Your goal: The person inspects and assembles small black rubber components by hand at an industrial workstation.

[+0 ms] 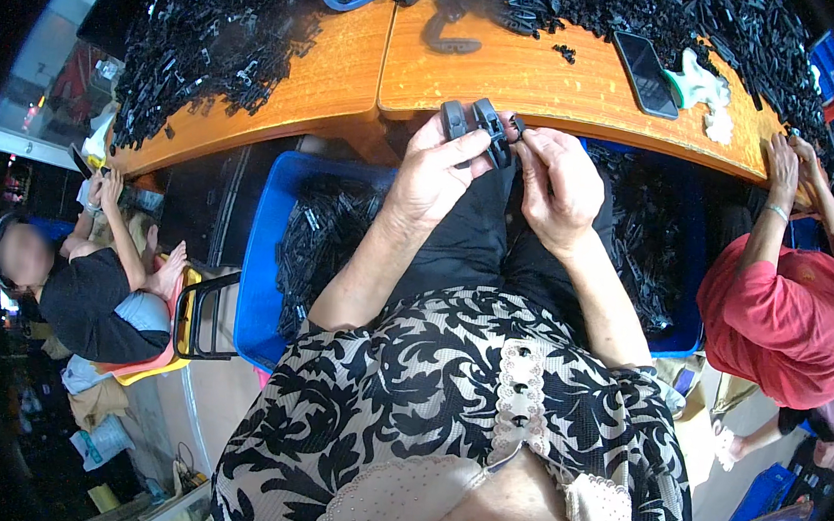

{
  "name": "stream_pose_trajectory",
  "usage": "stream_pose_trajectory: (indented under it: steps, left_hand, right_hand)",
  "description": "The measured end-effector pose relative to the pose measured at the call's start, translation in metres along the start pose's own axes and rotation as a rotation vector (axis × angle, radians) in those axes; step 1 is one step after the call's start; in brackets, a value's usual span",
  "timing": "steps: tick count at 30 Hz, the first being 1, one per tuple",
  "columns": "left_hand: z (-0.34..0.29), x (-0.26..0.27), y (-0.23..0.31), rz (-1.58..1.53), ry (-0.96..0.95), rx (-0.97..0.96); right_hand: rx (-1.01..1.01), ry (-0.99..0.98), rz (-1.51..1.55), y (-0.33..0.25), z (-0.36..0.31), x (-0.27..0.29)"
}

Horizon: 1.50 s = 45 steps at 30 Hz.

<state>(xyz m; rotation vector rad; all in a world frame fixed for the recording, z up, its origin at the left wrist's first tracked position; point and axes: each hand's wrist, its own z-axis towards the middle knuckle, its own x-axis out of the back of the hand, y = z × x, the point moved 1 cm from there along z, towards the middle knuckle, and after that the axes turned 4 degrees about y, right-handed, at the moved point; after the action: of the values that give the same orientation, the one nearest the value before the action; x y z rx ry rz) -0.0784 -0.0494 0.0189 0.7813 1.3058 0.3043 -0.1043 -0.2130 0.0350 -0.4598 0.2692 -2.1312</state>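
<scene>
My left hand [431,171] is closed around black curved plastic pieces [488,119], held upright between thumb and fingers above my lap. Close beside them, my right hand [562,186] pinches a small black plastic part [517,124] in its fingertips. The two hands nearly meet just in front of the table's near edge. Whether the small part touches the larger pieces, I cannot tell. Fingers partly hide the lower ends of what I hold.
Heaps of black plastic parts [224,40] cover much of the orange wooden table [334,68]. A phone [646,75] lies there beside a green and white item [697,87]. Blue bins [263,248] of black parts flank my legs. People sit left and right [786,299].
</scene>
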Motion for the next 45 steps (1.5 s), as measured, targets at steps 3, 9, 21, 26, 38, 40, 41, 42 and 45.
stream_pose_trajectory:
  steps: [3, 9, 21, 26, 38, 40, 41, 42, 45]
  left_hand:
    - [-0.001, 0.005, -0.004, 0.017, 0.021, 0.005]
    - [-0.001, 0.004, -0.006, -0.001, 0.015, 0.006]
    - [-0.003, 0.015, 0.0, 0.032, 0.125, 0.25]
    - [-0.005, 0.017, 0.004, 0.101, 0.057, 0.326]
    - [-0.011, 0.002, 0.008, 0.436, 0.019, 0.22]
    - [-0.012, 0.001, 0.004, 0.597, 0.041, 0.149]
    - [-0.013, -0.003, 0.002, 0.569, 0.066, 0.151]
    - [-0.011, -0.005, 0.003, 0.57, 0.055, 0.155]
    - [0.001, 0.002, 0.007, 0.596, 0.06, 0.105]
  right_hand:
    - [0.062, 0.008, -0.022, -0.001, -0.001, -0.003]
    - [0.116, -0.021, -0.097, -0.002, -0.005, 0.0]
    - [0.058, -0.251, 0.134, 0.009, 0.015, 0.008]
    - [0.128, -0.306, 0.105, 0.012, 0.015, 0.01]
    - [-0.857, -0.458, 0.458, 0.015, -0.016, 0.005]
    - [-0.848, -0.422, 0.443, 0.015, -0.017, 0.002]
    - [-0.872, -0.412, 0.428, 0.015, -0.015, 0.001]
    - [-0.898, -0.401, 0.411, 0.015, -0.013, 0.001]
    - [-0.908, -0.382, 0.453, 0.034, -0.007, -0.007]
